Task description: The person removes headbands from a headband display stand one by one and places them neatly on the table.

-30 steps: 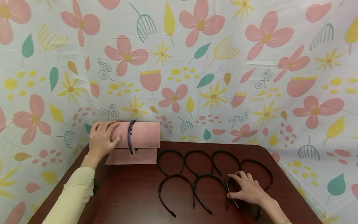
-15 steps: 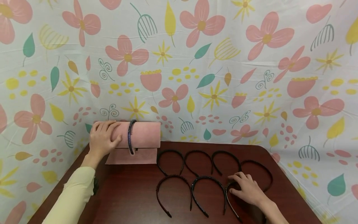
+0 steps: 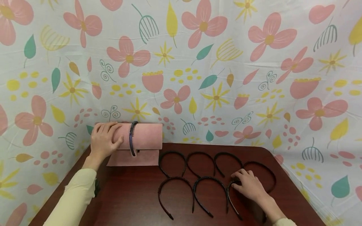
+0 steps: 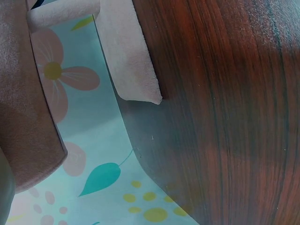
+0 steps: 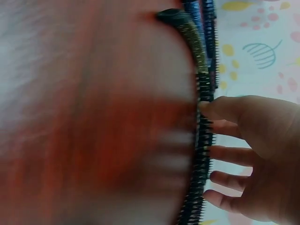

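Note:
In the head view, my left hand (image 3: 104,139) grips the left end of a pink padded headband holder (image 3: 147,135), fingers over its roll and thumb in front. A dark blue toothed headband (image 3: 131,139) sits around that roll. My right hand (image 3: 250,185) pinches the top of a dark headband (image 3: 232,204) lying at the right of the front row. In the right wrist view, the thumb lies against this toothed headband (image 5: 201,89), which has a gold-speckled end. The left wrist view shows the holder's roll (image 4: 28,108) and base (image 4: 131,61), with most of the hand out of sight.
Two more headbands, one brown (image 3: 160,201) and one black (image 3: 210,179), lie in the front row. Several black headbands (image 3: 173,152) form a back row on the dark wooden table (image 3: 127,197). A flower-print cloth (image 3: 175,62) hangs behind the table.
The front-row headbands have shifted slightly left, and the one at my right hand has slid toward the near edge, then slightly back. My left hand has stayed on the holder.

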`<state>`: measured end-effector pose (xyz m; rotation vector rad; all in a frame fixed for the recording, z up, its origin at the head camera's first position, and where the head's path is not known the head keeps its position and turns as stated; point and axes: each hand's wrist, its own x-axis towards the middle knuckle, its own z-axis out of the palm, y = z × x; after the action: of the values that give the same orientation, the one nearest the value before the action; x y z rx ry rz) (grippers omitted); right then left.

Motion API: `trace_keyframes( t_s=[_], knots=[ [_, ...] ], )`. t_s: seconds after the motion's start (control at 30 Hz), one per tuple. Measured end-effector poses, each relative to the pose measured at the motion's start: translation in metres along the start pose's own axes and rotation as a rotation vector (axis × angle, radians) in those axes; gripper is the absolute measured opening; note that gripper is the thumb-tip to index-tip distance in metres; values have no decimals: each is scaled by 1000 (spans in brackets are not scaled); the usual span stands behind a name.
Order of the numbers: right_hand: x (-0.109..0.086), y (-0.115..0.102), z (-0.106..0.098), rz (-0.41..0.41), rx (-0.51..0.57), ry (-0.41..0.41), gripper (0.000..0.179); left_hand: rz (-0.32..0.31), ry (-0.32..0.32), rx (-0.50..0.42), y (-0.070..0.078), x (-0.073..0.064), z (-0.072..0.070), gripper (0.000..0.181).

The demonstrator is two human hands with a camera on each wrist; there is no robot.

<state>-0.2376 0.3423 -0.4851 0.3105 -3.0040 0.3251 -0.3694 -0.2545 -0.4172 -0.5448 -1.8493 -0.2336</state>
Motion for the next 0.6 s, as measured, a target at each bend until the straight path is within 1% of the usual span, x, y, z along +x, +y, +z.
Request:
trace_keyframes(
  t_s=[0.17, 0.3, 0.47, 0.6],
  knots=[
    [7, -12, -18, -25, 12, 33, 34, 4, 3, -5, 1, 1, -1, 54],
    [16, -28, -31, -74, 14, 74, 33, 0, 1, -2, 0, 1, -2, 55],
    [29, -50, -41, -151, -6, 134, 30, -4, -6, 0, -1, 0, -1, 56],
    [40, -67, -46, -192, -8, 161, 29, -10, -18, 4, 0, -1, 0, 56]
  ],
)
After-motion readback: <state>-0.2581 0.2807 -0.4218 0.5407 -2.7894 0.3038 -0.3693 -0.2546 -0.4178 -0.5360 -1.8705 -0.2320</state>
